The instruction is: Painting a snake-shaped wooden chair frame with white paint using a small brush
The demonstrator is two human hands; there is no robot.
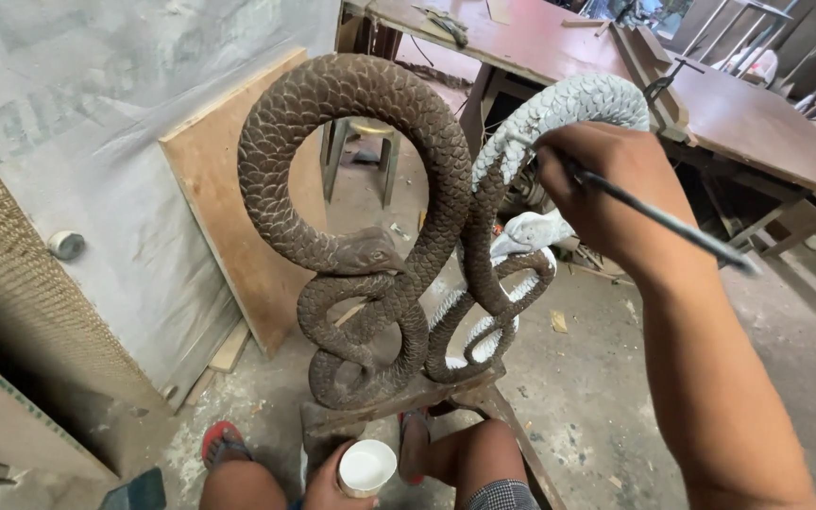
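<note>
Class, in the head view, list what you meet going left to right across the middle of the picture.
Tape roll → leaning plywood board → brown snake coil → unpainted grey snake coil → right hand holding a brush.

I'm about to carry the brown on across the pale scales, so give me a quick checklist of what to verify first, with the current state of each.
1. Brush held firmly: ok. The right hand has its grip closed on the brush handle.
2. Brush tip at the work: cannot tell, the hand hides it.
3. Paint within reach: ok. The left hand holds the white cup low between the knees.
4. Paint left in the cup: cannot tell, the inside looks plain white.
5. Unpainted area located: ok. The right snake's upper coil is pale grey; the left snake is brown.
6. Sculpture seated on its stand: ok, upright.
</note>
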